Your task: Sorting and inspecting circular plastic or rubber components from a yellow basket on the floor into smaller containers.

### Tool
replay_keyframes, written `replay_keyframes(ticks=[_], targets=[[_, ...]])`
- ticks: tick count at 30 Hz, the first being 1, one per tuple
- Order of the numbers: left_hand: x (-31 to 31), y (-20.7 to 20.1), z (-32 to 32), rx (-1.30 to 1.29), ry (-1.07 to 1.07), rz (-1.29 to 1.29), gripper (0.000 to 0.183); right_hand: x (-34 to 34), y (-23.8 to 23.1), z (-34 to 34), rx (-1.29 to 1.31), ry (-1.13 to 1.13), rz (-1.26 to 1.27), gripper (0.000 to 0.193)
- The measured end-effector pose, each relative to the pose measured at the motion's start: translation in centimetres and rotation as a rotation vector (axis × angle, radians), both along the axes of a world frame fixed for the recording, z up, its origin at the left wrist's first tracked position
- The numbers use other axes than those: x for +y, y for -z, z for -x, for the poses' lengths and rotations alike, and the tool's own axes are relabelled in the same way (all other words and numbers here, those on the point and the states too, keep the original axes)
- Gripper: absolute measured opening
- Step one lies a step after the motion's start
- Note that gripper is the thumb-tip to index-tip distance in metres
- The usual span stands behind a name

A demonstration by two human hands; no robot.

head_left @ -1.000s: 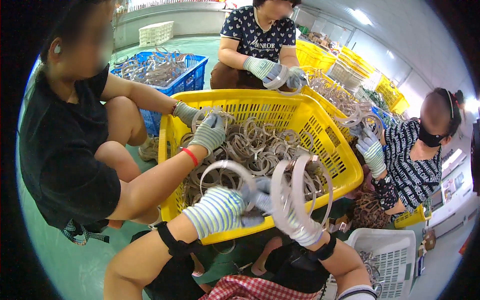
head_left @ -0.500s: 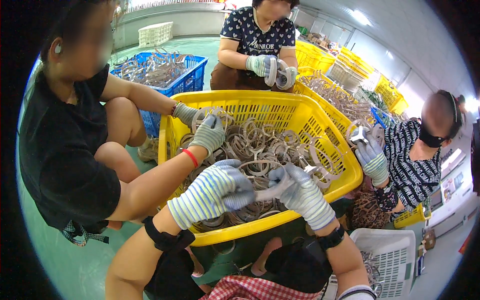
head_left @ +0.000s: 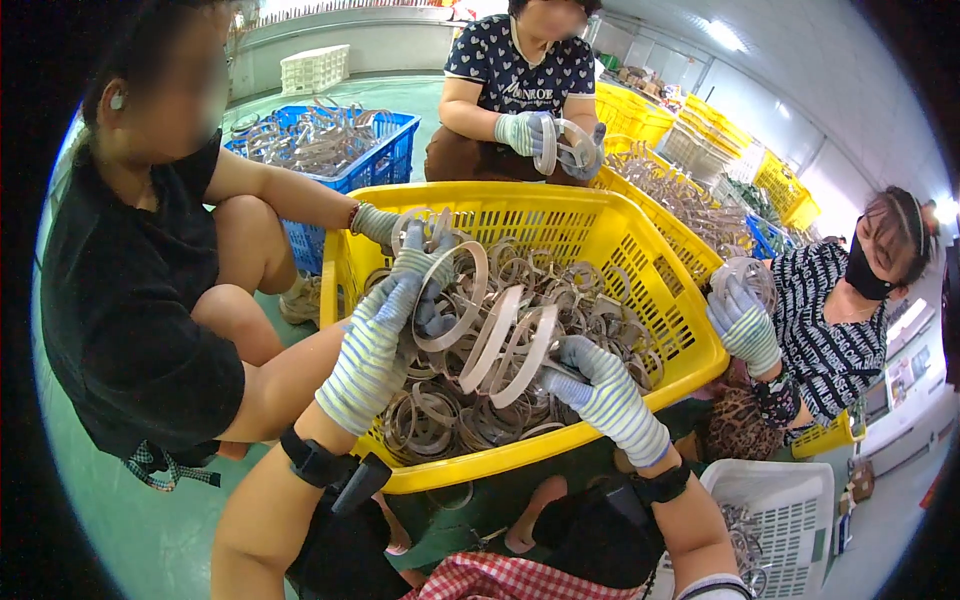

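Observation:
Above the large yellow basket point(head_left: 560, 440), my two gloved hands are apart, each with pale metal ring parts. My left hand point(head_left: 365, 355), in a striped glove, is closed on the left side of a metal ring point(head_left: 482, 300) that stands tilted. My right hand point(head_left: 610, 395) has thumb and fingers pinched at the lower right of a double metal ring point(head_left: 538, 365). Its two bands hang side by side over the heap. Many similar ring parts point(head_left: 430, 420) lie tangled in the basket below. My left fingertips are partly behind the ring.
A person at left reaches gloved hands into the basket close to my left hand. Two others, at the far side and at right, hold ring parts. A blue crate point(head_left: 400, 150) and a white crate point(head_left: 815, 500) of metal parts stand nearby. Yellow crates point(head_left: 630, 115) are stacked behind.
My left hand has turned upright and moved up and left. My hands have separated; the single ring held between them before is replaced by a ring at my left and a double ring at my right.

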State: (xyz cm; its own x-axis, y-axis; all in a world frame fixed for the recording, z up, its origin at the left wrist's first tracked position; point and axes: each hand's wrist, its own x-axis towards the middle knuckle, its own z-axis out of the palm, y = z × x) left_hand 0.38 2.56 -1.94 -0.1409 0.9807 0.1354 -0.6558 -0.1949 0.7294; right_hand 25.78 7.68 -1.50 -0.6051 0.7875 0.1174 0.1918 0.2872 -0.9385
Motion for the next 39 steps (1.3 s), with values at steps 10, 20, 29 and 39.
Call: replay_keyframes(ticks=[10,20,29,39], targets=[[-0.7,-1.0,-0.5,0.415,-0.172,-0.073,0.022,-0.4,-0.8,-0.4,-0.03,0.068,-0.03,0.029],[-1.9,-1.8,-1.1,0.534,-0.115,-0.018,0.023,-0.7,-2.4,-0.6,0.081,0.148,0.297,0.026],[-0.3,-0.1,-0.9,0.964,-0.295,-0.396,0.031,0.4,-1.6,-1.3,0.216,0.242,0.274,0.026],[-0.6,-0.6,-1.6,0.96,-0.229,-0.26,0.036,0.5,-0.9,-0.6,0.23,0.207,0.131,0.03]])
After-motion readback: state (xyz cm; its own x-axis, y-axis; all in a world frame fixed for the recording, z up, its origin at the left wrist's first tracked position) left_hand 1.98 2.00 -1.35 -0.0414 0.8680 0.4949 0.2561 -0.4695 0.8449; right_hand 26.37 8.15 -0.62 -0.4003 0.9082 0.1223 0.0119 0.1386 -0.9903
